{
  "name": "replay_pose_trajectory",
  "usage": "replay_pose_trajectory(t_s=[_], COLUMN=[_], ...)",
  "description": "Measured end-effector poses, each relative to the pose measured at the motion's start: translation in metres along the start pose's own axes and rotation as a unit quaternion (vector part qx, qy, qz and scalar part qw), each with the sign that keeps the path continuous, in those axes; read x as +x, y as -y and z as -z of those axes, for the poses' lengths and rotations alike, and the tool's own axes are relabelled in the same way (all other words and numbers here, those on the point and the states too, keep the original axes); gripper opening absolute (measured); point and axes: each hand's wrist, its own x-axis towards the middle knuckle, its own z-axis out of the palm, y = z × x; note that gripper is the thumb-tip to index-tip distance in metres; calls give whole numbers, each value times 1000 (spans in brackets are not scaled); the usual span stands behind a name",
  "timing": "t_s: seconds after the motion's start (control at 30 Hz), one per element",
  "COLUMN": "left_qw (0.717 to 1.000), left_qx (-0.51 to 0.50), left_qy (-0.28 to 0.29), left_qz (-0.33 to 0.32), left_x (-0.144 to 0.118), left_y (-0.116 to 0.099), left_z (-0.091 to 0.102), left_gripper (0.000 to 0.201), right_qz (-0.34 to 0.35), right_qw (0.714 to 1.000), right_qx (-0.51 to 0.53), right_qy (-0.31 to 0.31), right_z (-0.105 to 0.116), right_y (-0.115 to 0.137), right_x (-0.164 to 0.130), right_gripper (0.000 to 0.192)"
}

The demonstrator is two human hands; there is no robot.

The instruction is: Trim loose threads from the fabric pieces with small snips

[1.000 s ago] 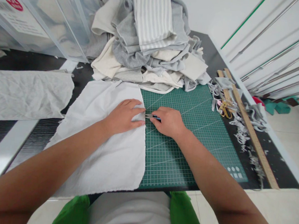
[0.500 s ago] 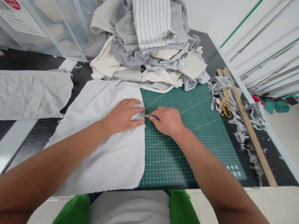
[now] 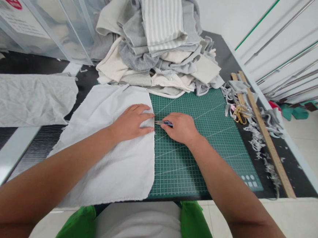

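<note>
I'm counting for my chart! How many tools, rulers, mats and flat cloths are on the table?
Cutting tools: 2, the small cutter in the right hand and the scissors.
Wooden rulers: 2.
Green mats: 1.
Flat cloths: 2, one under the left hand, one farther left.
Total: 7.

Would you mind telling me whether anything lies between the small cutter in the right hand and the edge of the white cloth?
Nothing visible does. The right hand holds the small cutter with its tip at the white cloth edge, beside the left hand pressing the cloth flat. Only bare green cutting mat shows there.
</note>
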Motion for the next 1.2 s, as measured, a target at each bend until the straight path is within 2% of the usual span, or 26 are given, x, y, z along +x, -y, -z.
replay_pose_trajectory(t_s=[0.27, 1.2], left_qw=[1000, 1000], left_qx=[-3, -5], left_qy=[2, 6], left_qz=[1, 6], left_x=[0, -1], left_y=[-1, 0], left_z=[1, 1], left_gripper=[54, 59], right_qz=[32, 24], right_qw=[999, 999], right_qx=[17, 34], right_qy=[3, -10], right_z=[0, 4], right_y=[0, -1], right_x=[-1, -2], right_gripper=[23, 24])
